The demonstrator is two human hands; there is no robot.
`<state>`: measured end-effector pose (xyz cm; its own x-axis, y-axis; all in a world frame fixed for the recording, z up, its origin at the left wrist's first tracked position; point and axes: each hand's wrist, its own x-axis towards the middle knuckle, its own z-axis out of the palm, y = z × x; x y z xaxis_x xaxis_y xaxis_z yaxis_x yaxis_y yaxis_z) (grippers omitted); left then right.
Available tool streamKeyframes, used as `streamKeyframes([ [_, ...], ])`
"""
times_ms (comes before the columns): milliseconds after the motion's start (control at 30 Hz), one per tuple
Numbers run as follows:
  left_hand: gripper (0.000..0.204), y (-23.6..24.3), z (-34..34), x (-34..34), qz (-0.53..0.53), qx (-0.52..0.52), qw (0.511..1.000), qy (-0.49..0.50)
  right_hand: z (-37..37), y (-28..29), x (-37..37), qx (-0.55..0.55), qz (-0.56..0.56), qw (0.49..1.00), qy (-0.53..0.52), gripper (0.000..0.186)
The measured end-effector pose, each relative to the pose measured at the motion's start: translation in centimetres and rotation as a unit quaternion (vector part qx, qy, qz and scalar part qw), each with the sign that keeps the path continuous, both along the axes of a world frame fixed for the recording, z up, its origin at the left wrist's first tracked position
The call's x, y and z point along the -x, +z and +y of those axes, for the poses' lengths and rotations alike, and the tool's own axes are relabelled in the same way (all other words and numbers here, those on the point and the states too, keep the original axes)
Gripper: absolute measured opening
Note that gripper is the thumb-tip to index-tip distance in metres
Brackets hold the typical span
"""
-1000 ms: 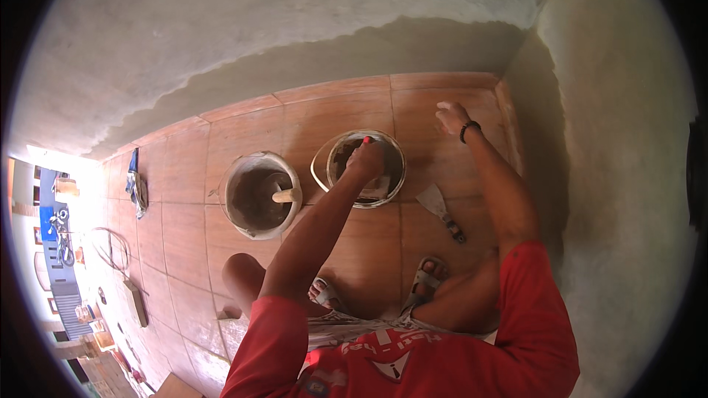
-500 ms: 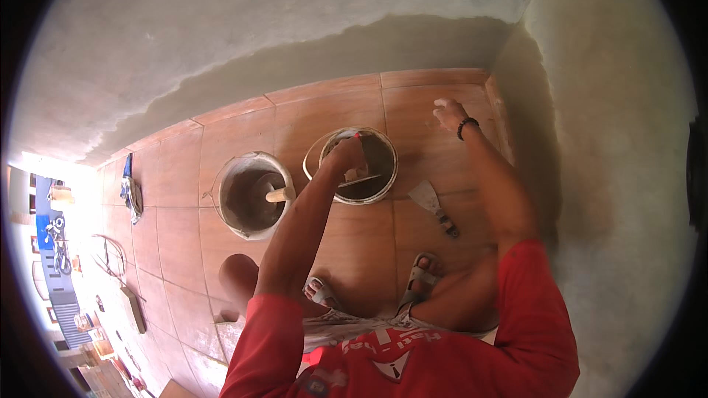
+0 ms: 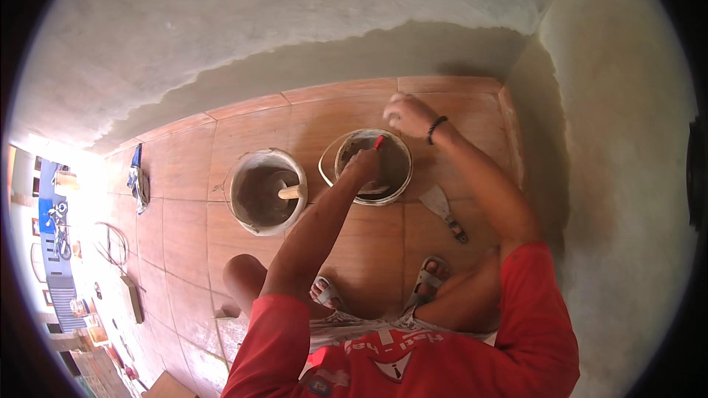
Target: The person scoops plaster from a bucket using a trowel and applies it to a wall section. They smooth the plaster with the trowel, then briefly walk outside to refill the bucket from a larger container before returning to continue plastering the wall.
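My left hand (image 3: 363, 166) is closed round the red handle of a trowel (image 3: 379, 141) inside the right bucket (image 3: 410, 175), which holds grey mortar. The trowel's blade is mostly hidden by my hand and the bucket. My right hand (image 3: 410, 113) hovers just beyond that bucket's far right rim, its fingers partly curled and smeared by motion. To the left stands another mortar-smeared bucket (image 3: 234, 177), with a wooden-handled tool (image 3: 290, 192) leaning in the grey mix. A putty knife (image 3: 436, 203) lies on the tiles to the right of the buckets.
Brown floor tiles (image 3: 181, 228) meet a grey plastered wall (image 3: 221, 37), whose lower band is darker. Another wall (image 3: 627, 177) rises on the right. A crumpled cloth (image 3: 138, 180), a coiled cable (image 3: 110, 243) and a board (image 3: 133, 299) lie on the left. My sandalled feet are near the buckets.
My right hand has swung left, from above the tiles to beside the right bucket's far rim. Inside the bucket, my left hand has turned the trowel, so its blade shows less.
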<state>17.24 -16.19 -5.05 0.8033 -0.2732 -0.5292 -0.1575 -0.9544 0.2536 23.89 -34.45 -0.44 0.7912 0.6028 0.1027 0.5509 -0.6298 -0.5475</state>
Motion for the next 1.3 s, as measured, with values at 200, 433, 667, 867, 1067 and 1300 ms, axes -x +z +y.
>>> streamKeyframes([
  [200,0.027,1.8,-1.1,0.9,-0.013,0.066,0.998,0.003,5.1,-5.0,3.5,0.308,-0.174,0.935,0.011,0.02],
  [433,0.022,-1.1,0.0,0.5,-0.025,-0.005,0.994,-0.104,6.3,-2.7,2.1,0.254,-0.141,0.957,0.014,0.018],
  [667,0.025,-1.6,0.3,0.1,-0.041,0.011,0.999,-0.027,8.0,2.1,1.7,0.176,-0.126,0.976,0.022,0.017],
  [867,0.028,-0.3,-1.1,0.7,-0.018,-0.017,0.997,-0.067,6.2,1.2,1.6,0.033,-0.081,0.996,-0.016,0.034],
  [1067,0.029,5.4,0.4,-1.1,-0.029,0.1,0.993,-0.053,1.3,2.6,-0.8,-0.079,-0.082,0.99,-0.089,0.038],
  [1300,0.022,5.0,2.9,-0.3,-0.068,0.133,0.987,-0.064,-1.9,3.4,-1.5,-0.132,-0.007,0.974,-0.185,0.037],
])
